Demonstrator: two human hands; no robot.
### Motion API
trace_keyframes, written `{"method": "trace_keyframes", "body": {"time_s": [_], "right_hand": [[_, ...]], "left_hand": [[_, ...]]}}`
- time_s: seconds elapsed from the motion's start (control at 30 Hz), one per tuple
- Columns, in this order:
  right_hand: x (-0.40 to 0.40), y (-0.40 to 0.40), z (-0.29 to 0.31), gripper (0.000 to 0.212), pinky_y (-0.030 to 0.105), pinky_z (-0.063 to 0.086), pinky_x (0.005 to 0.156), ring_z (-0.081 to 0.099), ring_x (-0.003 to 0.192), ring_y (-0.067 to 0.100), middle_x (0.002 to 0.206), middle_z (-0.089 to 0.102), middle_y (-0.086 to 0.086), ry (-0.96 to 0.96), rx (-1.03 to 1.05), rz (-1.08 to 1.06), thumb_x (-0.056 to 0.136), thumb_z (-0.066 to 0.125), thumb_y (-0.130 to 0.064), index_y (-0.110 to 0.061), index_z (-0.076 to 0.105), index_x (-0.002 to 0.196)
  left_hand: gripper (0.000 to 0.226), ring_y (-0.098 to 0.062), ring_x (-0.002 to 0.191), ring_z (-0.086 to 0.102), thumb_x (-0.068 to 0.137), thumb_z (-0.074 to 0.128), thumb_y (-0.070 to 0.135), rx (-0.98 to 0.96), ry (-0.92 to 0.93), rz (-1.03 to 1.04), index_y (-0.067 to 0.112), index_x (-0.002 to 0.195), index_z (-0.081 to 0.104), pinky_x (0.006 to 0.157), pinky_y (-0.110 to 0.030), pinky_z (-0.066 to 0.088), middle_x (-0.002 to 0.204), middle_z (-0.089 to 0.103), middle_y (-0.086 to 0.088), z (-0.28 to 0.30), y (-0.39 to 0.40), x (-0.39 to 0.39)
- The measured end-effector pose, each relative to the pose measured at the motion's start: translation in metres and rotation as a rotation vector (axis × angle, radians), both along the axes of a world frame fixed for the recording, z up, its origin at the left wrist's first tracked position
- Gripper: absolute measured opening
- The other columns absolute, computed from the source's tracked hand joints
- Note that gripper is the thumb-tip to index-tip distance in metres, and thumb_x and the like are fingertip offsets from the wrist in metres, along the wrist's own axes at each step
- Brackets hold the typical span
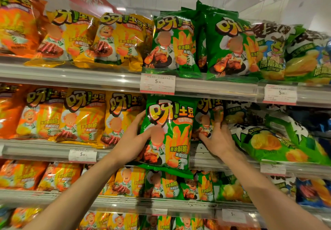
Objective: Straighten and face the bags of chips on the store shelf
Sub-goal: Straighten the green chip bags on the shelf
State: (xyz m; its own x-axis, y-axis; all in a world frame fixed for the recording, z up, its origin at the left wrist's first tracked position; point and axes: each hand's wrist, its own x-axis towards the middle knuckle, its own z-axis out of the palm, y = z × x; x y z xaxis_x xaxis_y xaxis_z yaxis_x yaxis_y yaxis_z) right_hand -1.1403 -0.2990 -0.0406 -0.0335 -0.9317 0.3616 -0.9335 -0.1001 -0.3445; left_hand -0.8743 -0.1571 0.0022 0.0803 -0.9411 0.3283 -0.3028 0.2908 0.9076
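A green chip bag [172, 133] stands upright in front of the second shelf, its lower edge hanging below the shelf rail. My left hand [132, 142] grips its left side, thumb across the front. My right hand [217, 138] reaches past its right edge and presses with spread fingers on a second green bag [207, 115] further back on the shelf. Yellow bags [84, 116] of the same brand fill the shelf to the left.
The top shelf holds orange, yellow and green bags [172, 43], with price tags [157, 83] on the rail. A green-and-white bag [275, 140] lies tilted on the second shelf at the right. Lower shelves [125, 201] carry more bags.
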Motion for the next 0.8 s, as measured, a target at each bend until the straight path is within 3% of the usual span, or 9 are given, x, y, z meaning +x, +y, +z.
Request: {"method": "trace_keyframes", "body": {"time_s": [0.07,0.2,0.27,0.37,0.5,0.57,0.7,0.77,0.8], "right_hand": [[0.007,-0.002,0.003,0.087,0.046,0.042,0.103,0.036,0.134,0.039,0.145,0.035,0.024,0.001,0.001,-0.041,0.088,0.06,-0.056,-0.008,0.021,0.149],[0.014,-0.006,0.002,0.088,0.047,0.041,0.103,0.033,0.134,0.04,0.15,0.03,0.024,-0.004,0.003,-0.064,0.089,0.061,-0.051,-0.008,0.018,0.153],[0.008,-0.008,0.003,0.095,0.047,0.038,0.107,0.03,0.136,0.042,0.152,0.026,0.026,-0.035,0.024,-0.024,0.087,0.062,-0.052,-0.014,0.007,0.156],[-0.006,-0.009,0.007,0.105,0.047,0.033,0.113,0.027,0.14,0.042,0.154,0.023,0.027,-0.035,0.08,0.04,0.085,0.06,-0.062,-0.024,-0.006,0.157],[-0.015,0.001,0.02,0.093,0.044,0.033,0.114,0.031,0.139,0.04,0.148,0.034,0.025,-0.187,0.15,0.11,0.086,0.055,-0.066,-0.019,0.016,0.156],[-0.016,0.011,0.026,0.084,0.042,0.034,0.113,0.034,0.138,0.038,0.146,0.037,0.023,-0.259,0.134,0.129,0.091,0.053,-0.061,-0.014,0.023,0.153],[-0.02,0.051,0.049,0.062,0.034,0.036,0.105,0.046,0.127,0.021,0.142,0.048,0.007,-0.503,0.063,0.253,0.099,0.044,-0.053,-0.015,0.038,0.147],[-0.024,0.072,0.059,0.064,0.031,0.039,0.102,0.05,0.117,0.009,0.136,0.051,-0.006,-0.609,0.097,0.305,0.095,0.038,-0.063,-0.023,0.04,0.145],[-0.027,0.081,0.062,0.075,0.035,0.043,0.103,0.054,0.116,0.007,0.136,0.052,-0.008,-0.648,0.128,0.317,0.088,0.036,-0.073,-0.027,0.037,0.147]], "left_hand": [[0.061,0.015,0.106,0.061,0.094,0.063,0.038,0.005,0.013,-0.002,0.037,0.149,0.035,0.083,-0.005,0.048,0.126,0.061,0.025,-0.001,0.0,0.001],[0.068,0.007,0.114,0.061,0.091,0.064,0.045,0.009,0.003,0.011,0.037,0.151,0.033,0.103,-0.027,0.048,0.131,0.061,0.023,-0.003,0.0,0.0],[0.062,0.015,0.107,0.06,0.093,0.063,0.043,0.018,0.004,0.01,0.037,0.148,0.035,0.096,-0.016,0.049,0.126,0.06,0.027,-0.002,0.0,-0.002],[0.057,0.031,0.089,0.054,0.097,0.061,0.036,0.023,-0.007,0.023,0.039,0.146,0.032,0.071,0.004,0.042,0.116,0.052,0.037,0.0,0.003,-0.005],[0.065,0.034,0.092,0.05,0.095,0.06,0.043,0.015,-0.046,0.025,0.038,0.152,0.028,0.073,0.002,0.041,0.116,0.049,0.041,0.0,0.005,-0.006],[0.067,0.03,0.098,0.051,0.092,0.059,0.049,-0.002,-0.076,0.031,0.04,0.151,0.029,0.084,-0.003,0.041,0.119,0.05,0.04,-0.001,0.005,-0.007],[0.069,0.008,0.119,0.056,0.09,0.061,0.057,0.001,-0.082,0.01,0.043,0.15,0.032,0.107,-0.03,0.045,0.134,0.057,0.028,-0.008,0.003,-0.021],[0.068,0.009,0.123,0.051,0.09,0.06,0.059,-0.001,-0.104,0.003,0.042,0.15,0.032,0.106,-0.023,0.04,0.138,0.052,0.031,-0.009,0.0,-0.039],[0.066,0.014,0.117,0.05,0.091,0.06,0.058,0.0,-0.117,0.01,0.042,0.149,0.032,0.101,-0.016,0.038,0.137,0.05,0.033,-0.008,-0.001,-0.049]]}}
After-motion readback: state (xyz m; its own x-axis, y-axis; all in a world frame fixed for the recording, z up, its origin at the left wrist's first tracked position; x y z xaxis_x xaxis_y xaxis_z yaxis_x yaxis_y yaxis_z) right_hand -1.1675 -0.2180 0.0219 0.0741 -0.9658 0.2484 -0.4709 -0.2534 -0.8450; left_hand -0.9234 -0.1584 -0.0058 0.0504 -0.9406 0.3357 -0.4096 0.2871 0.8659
